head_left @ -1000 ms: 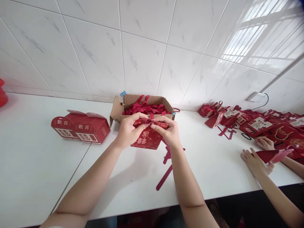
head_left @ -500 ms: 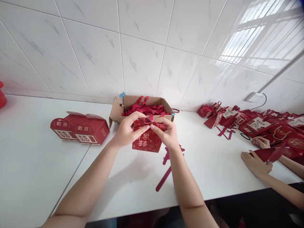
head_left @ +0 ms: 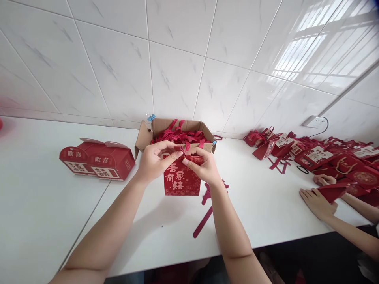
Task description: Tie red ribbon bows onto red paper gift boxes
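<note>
A red gift box (head_left: 182, 177) with pale lettering is held up above the white table, its printed face toward me. At its top edge, my left hand (head_left: 158, 161) pinches a small loop of dark red ribbon (head_left: 182, 151) between thumb and finger. From the other side, my right hand (head_left: 203, 162) is closed on the same ribbon, its thumb beside a tiny gold-coloured bit at the loop's base. The fingers behind the box top are partly hidden. Loose ribbon strips (head_left: 203, 223) lie on the table beneath my right forearm.
Behind my hands stands a cardboard box (head_left: 143, 136) full of red ribbons. Two red boxes (head_left: 99, 159) sit at left. At right, a co-worker's hands (head_left: 318, 205) hold a red piece beside many finished-looking red boxes (head_left: 316, 156). A power strip (head_left: 314, 121) is by the wall.
The gift box now hangs more upright, showing more of its lettering. The ribbon loop has become narrower and stands up between my thumbs. My hands have shifted slightly.
</note>
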`<state>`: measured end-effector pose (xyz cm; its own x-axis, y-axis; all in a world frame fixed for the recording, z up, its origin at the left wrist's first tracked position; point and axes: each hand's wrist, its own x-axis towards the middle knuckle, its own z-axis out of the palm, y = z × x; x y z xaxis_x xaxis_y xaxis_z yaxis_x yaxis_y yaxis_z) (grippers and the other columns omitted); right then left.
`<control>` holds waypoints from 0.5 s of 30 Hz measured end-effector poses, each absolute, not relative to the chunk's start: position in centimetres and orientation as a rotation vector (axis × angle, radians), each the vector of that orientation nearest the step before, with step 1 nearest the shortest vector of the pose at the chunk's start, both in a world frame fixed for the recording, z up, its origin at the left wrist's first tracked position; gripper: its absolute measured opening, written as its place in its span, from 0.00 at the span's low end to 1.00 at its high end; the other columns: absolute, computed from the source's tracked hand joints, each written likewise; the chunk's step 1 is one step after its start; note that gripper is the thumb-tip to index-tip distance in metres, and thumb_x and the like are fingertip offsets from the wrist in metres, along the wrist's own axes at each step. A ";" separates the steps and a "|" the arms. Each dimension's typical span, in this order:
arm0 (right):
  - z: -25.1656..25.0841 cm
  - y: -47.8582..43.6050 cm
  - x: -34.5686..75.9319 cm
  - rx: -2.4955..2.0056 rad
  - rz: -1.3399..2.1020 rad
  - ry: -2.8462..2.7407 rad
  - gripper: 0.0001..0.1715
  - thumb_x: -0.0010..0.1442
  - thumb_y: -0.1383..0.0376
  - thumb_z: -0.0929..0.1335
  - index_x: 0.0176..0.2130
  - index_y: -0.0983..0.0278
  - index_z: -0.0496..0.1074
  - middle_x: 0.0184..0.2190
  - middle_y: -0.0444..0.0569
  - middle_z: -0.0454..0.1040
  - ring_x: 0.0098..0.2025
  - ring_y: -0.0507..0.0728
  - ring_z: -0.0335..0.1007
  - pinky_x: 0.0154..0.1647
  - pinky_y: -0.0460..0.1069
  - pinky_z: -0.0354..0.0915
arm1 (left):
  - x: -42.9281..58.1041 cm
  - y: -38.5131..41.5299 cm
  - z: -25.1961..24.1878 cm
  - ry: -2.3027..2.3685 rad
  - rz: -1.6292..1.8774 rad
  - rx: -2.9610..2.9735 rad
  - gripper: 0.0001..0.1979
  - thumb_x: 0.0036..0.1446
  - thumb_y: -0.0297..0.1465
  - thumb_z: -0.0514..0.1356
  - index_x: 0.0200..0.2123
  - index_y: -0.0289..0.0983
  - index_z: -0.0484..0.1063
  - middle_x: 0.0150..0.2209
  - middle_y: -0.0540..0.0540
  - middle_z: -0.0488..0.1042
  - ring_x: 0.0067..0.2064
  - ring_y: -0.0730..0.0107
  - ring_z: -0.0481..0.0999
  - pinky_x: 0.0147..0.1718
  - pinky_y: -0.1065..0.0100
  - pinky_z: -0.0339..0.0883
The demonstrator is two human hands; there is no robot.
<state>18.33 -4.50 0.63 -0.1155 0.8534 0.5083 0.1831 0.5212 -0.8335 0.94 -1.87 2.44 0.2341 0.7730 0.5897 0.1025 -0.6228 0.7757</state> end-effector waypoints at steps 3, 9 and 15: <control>0.7 -4.6 18.0 -0.897 0.748 -1.628 0.10 0.53 0.60 0.71 0.33 0.63 0.70 0.31 0.45 0.74 0.34 0.52 0.70 0.37 0.48 0.67 | 1.0 -2.0 2.4 0.848 1.409 1.901 0.11 0.52 0.38 0.66 0.34 0.36 0.77 0.33 0.45 0.79 0.35 0.65 0.78 0.33 0.67 0.75; 0.4 -4.7 17.6 -0.990 0.730 -1.617 0.09 0.49 0.63 0.70 0.28 0.64 0.67 0.26 0.41 0.70 0.28 0.50 0.65 0.31 0.46 0.64 | 1.5 -2.2 2.6 0.844 1.365 1.967 0.11 0.50 0.38 0.66 0.31 0.37 0.74 0.32 0.46 0.78 0.34 0.67 0.76 0.33 0.67 0.73; -0.9 -6.1 23.5 -1.361 0.441 -1.399 0.12 0.48 0.58 0.71 0.29 0.64 0.71 0.26 0.45 0.73 0.28 0.53 0.68 0.32 0.48 0.65 | 0.4 -1.8 3.3 0.784 1.574 1.830 0.15 0.53 0.39 0.65 0.40 0.37 0.71 0.38 0.45 0.75 0.39 0.68 0.75 0.39 0.68 0.71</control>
<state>23.45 -6.12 -0.90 0.2389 0.8740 0.4232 0.4735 0.2757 -0.8365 0.37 -1.84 3.30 0.1250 0.7582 0.6399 0.0539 -0.6492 0.7587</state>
